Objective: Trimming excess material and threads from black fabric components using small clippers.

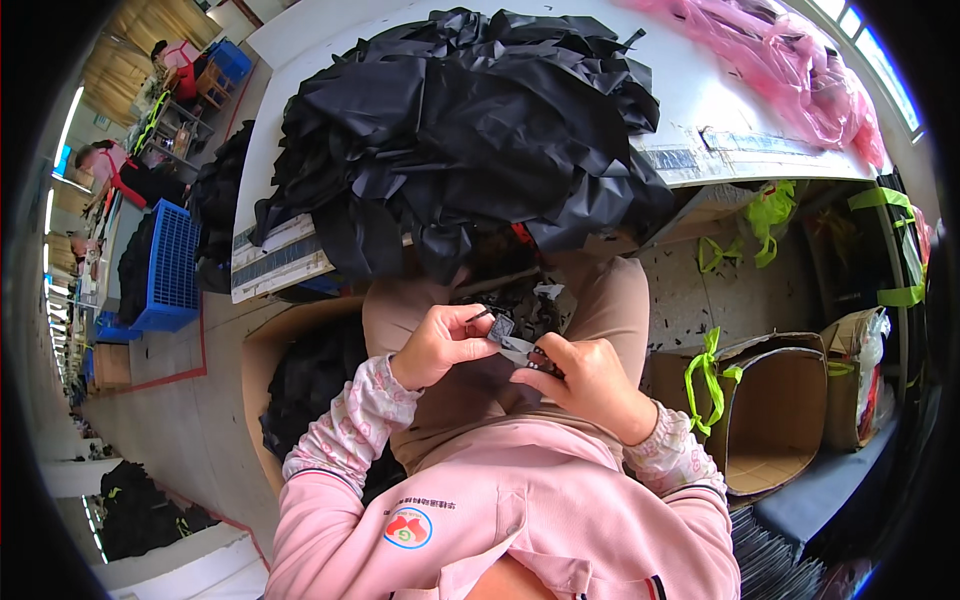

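My left hand (440, 345) is raised over my lap, its thumb and forefinger closed in a pinch at a small dark piece. Between my hands sits a small grey square patch with a pale translucent strip (513, 346) running from it. My right hand (592, 383) has its fingers curled around the other end of that strip and a small black part at the fingertips. What the black part is, I cannot make out. A large heap of black sheet material (470, 140) lies on the white table (700, 100) in front of me, with folds hanging over the near edge.
Pink plastic film (790, 60) lies on the table's far right. An open cardboard box (775, 425) stands at my right, and another box (262, 350) holding black material is at my left. A blue crate (172, 270) and other people are farther left. Black scraps litter the floor.
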Demonstrator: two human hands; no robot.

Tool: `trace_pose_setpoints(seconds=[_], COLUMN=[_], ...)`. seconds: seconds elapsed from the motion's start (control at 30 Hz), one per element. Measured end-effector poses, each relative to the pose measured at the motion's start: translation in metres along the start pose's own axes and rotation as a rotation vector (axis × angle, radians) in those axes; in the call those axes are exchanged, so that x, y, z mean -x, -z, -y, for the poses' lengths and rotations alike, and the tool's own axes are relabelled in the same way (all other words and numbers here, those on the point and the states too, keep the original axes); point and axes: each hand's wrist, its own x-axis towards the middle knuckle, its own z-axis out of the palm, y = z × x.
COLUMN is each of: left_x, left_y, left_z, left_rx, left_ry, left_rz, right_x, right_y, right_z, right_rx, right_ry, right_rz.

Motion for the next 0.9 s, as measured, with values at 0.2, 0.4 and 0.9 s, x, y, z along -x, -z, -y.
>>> trace_pose_setpoints(seconds=[0.2, 0.4, 0.9], left_x=[0.0, 0.001, 0.002], left_y=[-0.013, -0.011, -0.018], left_z=[-0.007, -0.006, -0.009], left_rx=[0.055, -0.099, -0.065], left_ry=[-0.068, -0.099, -0.072], left_rz=[0.015, 0.021, -0.061], right_x=[-0.005, -0.005, -0.006], right_y=[-0.001, 0.003, 0.0], right_z=[0.006, 0.004, 0.003], right_rx=[0.088, -0.004, 0.109], right_ry=[0.006, -0.078, -0.033], right_rz=[-0.038, 0.022, -0.017])
